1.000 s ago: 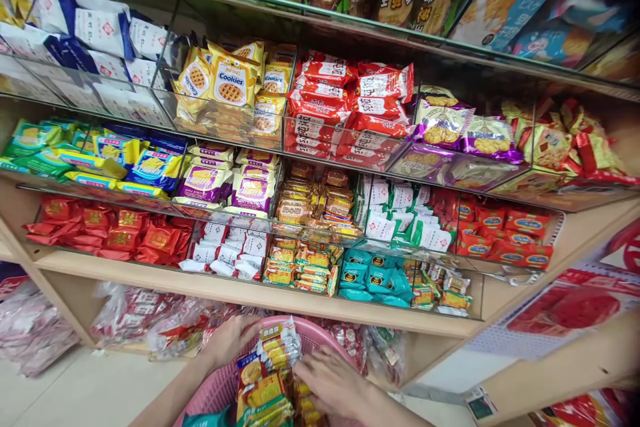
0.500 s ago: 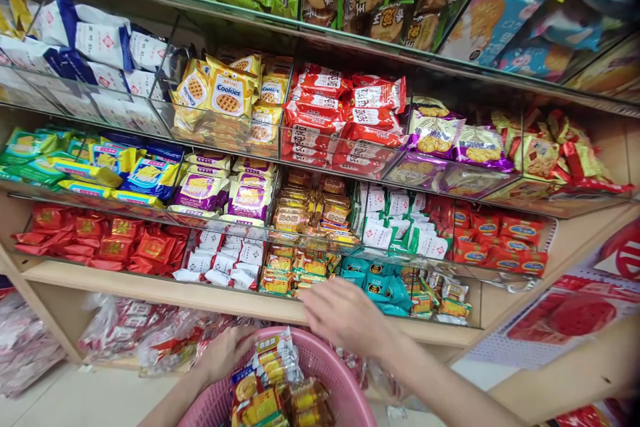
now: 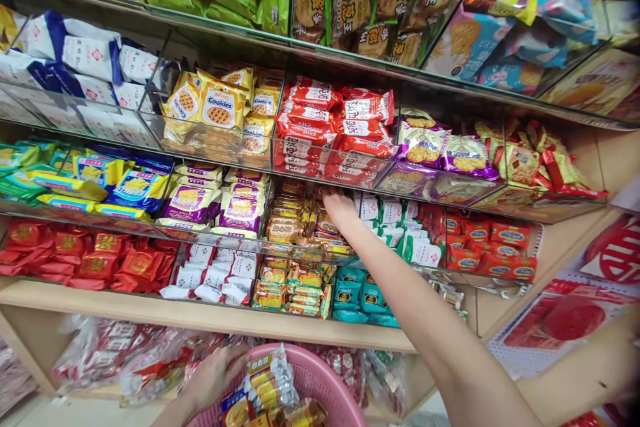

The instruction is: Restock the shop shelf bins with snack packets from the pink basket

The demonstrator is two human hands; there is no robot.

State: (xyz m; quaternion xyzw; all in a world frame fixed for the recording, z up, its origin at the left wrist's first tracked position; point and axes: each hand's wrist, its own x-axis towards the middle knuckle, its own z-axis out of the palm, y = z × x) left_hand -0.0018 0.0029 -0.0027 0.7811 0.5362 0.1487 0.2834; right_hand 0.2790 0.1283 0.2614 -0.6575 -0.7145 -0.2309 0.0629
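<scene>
My right hand (image 3: 341, 208) reaches into a middle-shelf compartment of golden-brown snack packets (image 3: 286, 221). Its fingertips are hidden among the packets and under the shelf above, so whether it grips one does not show. Down at the bottom, my left hand (image 3: 216, 372) is closed over the left rim of a pink plastic basket (image 3: 325, 373). Inside the basket lie silver-and-yellow wrapped snacks (image 3: 273, 380), a blue packet (image 3: 236, 409) and some brown-gold packets (image 3: 305, 412).
Glass dividers split the shelves into compartments. Red packets (image 3: 310, 127) sit just above my right hand, white-and-green packets (image 3: 390, 213) to its right, teal packets (image 3: 350, 293) below. Clear bags of goods (image 3: 100, 353) lie under the lowest shelf, behind the basket.
My right hand has moved up and forward from above the basket into the golden-brown packets' compartment. My left hand stays at the basket rim; the view has shifted slightly.
</scene>
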